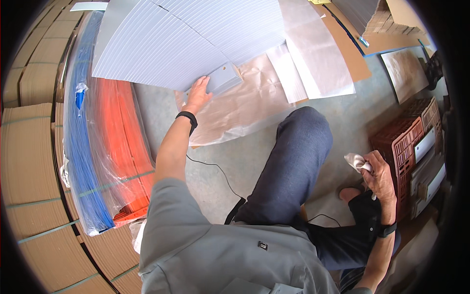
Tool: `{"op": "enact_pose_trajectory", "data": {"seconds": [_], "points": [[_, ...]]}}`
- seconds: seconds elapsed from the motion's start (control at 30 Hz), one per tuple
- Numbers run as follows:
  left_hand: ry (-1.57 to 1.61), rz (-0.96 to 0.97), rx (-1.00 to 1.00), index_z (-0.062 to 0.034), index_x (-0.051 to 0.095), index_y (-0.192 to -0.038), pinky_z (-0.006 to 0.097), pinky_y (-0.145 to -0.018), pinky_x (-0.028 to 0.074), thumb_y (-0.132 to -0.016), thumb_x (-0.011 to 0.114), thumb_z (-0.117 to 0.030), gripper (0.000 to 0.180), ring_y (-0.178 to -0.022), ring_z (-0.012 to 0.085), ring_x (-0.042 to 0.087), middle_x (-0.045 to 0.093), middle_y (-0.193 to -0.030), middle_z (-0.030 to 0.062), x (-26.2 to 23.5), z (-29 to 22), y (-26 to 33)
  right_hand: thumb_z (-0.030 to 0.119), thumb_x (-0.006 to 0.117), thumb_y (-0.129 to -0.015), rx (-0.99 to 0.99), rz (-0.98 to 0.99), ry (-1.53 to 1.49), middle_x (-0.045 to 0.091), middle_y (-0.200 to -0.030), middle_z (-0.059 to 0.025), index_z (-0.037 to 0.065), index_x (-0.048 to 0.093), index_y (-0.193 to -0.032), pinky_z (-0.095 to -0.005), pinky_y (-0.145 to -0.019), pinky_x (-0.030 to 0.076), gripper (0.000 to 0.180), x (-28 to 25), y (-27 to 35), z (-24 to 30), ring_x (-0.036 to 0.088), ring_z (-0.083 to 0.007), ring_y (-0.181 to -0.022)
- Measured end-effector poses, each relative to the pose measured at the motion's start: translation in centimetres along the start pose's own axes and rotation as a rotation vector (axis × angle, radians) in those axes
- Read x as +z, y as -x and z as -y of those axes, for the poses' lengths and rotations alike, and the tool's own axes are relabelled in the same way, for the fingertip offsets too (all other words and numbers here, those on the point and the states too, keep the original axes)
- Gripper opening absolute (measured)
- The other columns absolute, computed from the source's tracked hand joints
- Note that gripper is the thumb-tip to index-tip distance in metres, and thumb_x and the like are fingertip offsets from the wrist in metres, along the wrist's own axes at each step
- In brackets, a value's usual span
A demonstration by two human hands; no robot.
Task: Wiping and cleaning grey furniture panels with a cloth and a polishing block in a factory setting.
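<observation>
The left hand [199,92] reaches forward, its grip spread flat and open on the near edge of a small pale-blue sheet stack [224,78], which lies on crinkled wrapping paper [245,105] on the floor, long axis running up-right away from the fingers. The right hand [378,174], well apart, is closed around a white cloth [356,161].

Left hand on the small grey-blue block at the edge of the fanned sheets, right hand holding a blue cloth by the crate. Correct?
Not quite: the cloth in the right hand is white, not blue, as the head view shows. The rest holds: the left hand rests on the small grey-blue block at the edge of the fanned sheets, and the right hand is beside the crate.
</observation>
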State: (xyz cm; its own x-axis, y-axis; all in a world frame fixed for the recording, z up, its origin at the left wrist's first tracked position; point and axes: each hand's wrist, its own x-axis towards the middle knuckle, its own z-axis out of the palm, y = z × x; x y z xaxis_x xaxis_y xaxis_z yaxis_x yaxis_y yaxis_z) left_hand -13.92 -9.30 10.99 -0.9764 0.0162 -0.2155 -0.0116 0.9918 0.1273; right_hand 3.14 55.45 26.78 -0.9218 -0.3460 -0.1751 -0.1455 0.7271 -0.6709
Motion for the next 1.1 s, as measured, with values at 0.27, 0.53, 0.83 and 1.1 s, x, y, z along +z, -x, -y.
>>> {"op": "enact_pose_trajectory", "data": {"seconds": [0.27, 0.53, 0.83, 1.1], "points": [[0.08, -0.119, -0.047, -0.0173, 0.049, -0.148, 0.041, -0.117, 0.039, -0.089, 0.068, -0.009, 0.062, -0.141, 0.0313, 0.044, 0.044, -0.156, 0.0125, 1.7, -1.4, 0.4, 0.0, 0.072, -0.079, 0.014, 0.028, 0.015, 0.056, -0.095, -0.0177, 0.0, 0.059, -0.104, -0.0446, -0.071, 0.049, 0.028, 0.3, 0.0, -0.6, 0.059, -0.0423, -0.083], [0.135, -0.191, 0.023, -0.0165, 0.051, -0.147, 0.042, -0.114, 0.042, -0.09, 0.067, -0.009, 0.059, -0.137, 0.0348, 0.049, 0.05, -0.151, 0.0162, 1.4, -2.4, 0.6, 0.0, 0.074, -0.077, 0.033, 0.042, 0.015, 0.058, -0.095, -0.0168, 0.001, 0.061, -0.104, -0.0456, -0.072, 0.05, 0.03, 0.4, -0.1, -0.4, 0.062, -0.0418, -0.085], [0.577, -0.742, -0.407, -0.0012, 0.046, -0.148, 0.044, -0.112, 0.04, -0.101, 0.051, -0.019, 0.051, -0.132, 0.0384, 0.051, 0.055, -0.142, 0.0224, 8.8, 1.3, 7.3, -0.001, 0.071, -0.078, 0.039, 0.031, -0.002, 0.057, -0.095, -0.0159, 0.001, 0.061, -0.104, -0.0433, -0.072, 0.05, 0.028, 0.8, 0.6, -2.0, 0.062, -0.0406, -0.084], [1.44, -0.501, -0.727, 0.0003, 0.029, -0.157, 0.044, -0.119, 0.03, -0.106, 0.046, -0.031, 0.062, -0.147, 0.0332, 0.036, 0.038, -0.159, 0.0182, 8.7, 3.2, 9.3, 0.0, 0.07, -0.08, 0.07, 0.051, 0.029, 0.058, -0.096, -0.0163, 0.002, 0.061, -0.106, -0.043, -0.074, 0.05, 0.027, 1.2, 0.8, -3.0, 0.061, -0.0409, -0.085]]}}
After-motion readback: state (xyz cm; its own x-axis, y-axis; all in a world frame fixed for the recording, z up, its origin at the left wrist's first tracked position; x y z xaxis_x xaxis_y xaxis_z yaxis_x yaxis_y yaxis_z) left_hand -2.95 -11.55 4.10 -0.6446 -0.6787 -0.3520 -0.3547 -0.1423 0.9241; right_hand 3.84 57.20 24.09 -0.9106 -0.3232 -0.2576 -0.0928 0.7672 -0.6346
